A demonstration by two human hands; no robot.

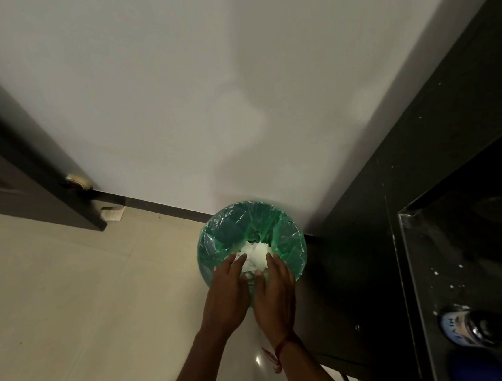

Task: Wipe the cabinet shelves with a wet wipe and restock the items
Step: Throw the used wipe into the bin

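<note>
Both hands are over the bin now: left hand and right hand, fingers straight and close together, tips at the crumpled white wipes inside (bin wedged between wall and black cabinet). Open floor lies to the left.

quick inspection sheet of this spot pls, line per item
surface: pale glossy floor
job's things: white wipes lie in the green-lined bin; dark cabinet to its right, flecked white; bottle at lower right
clutter: paper scrap on the floor by the door
grippers: left hand and right hand over the bin, straight fingers on the wipes
cables: nothing seen
surroundings: white wall; dark door at left
</note>
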